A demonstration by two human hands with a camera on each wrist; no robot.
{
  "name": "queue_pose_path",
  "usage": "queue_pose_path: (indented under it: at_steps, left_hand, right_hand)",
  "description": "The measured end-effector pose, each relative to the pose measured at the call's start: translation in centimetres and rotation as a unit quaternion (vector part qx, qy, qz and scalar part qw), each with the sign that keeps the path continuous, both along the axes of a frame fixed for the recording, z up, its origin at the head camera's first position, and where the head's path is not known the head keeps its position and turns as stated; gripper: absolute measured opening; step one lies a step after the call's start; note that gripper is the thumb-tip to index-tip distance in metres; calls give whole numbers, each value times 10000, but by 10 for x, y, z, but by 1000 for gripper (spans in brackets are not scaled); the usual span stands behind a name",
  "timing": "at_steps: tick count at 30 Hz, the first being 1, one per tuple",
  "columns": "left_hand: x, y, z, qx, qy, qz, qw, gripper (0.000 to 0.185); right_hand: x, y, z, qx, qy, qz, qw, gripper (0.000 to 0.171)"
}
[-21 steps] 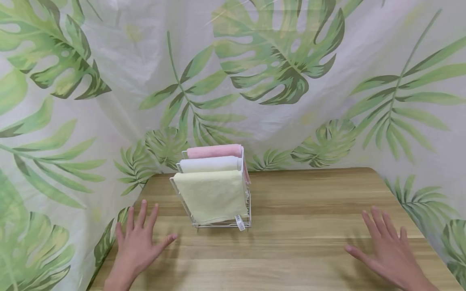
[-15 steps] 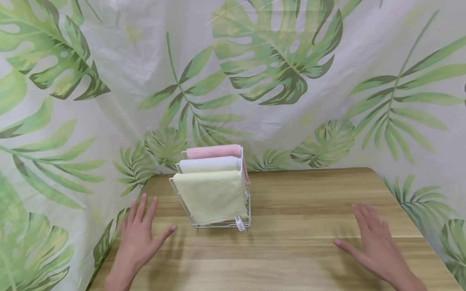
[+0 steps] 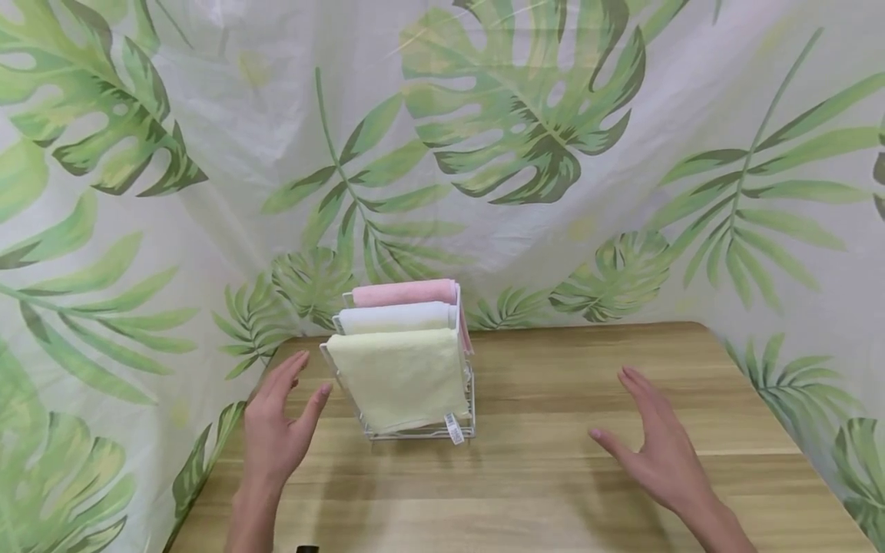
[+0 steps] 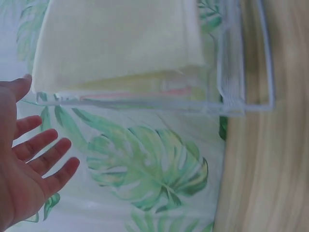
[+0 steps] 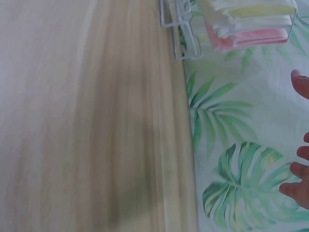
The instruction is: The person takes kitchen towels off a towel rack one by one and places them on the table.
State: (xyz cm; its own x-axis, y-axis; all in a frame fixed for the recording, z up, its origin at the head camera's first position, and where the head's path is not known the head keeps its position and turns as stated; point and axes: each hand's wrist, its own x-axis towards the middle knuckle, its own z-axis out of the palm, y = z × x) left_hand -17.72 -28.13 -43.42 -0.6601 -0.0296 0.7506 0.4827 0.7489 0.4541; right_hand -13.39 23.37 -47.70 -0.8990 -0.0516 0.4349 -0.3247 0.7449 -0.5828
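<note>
- Currently, the rack [image 3: 415, 438] is standing just left of centre in the head frame, bearing towels [image 3: 397, 376].
- Left hand [image 3: 275, 430], lower left, and right hand [image 3: 658, 453], lower right, are hovering with relaxed fingers, holding nothing.
- For steadiness, gripping rack rather than towels is looking wiser.

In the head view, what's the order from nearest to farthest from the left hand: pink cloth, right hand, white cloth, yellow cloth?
From the left hand:
1. Yellow cloth, frontmost cloth.
2. White cloth, middle.
3. Pink cloth, rearmost.
4. Right hand, off to the right.
</note>
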Motion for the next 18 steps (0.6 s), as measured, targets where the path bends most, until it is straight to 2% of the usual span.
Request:
queue_pose_path:
  at_steps: [4,7,12,16,18]
  left_hand:
    - [-10,10,5,704,103,-383,9967,50]
    - [-16,18,9,1411,23,-640,9879,42]
    - [-24,27,11,2405,-130,-826,9670,29]
    - [-31,29,12,2863,-130,-865,9541,21]
    - [-33,30,12,2996,-146,-811,9505,19]
  right_hand:
    - [-4,-14,3,-243,202,103,9994,88]
    - [-6,-24,7,-401,377,176,9983,83]
    - [-10,-40,12,-599,670,394,9952,78]
    - [-15,-52,16,-663,747,640,9929,77]
    - [-17,-58,18,-632,739,707,9927,77]
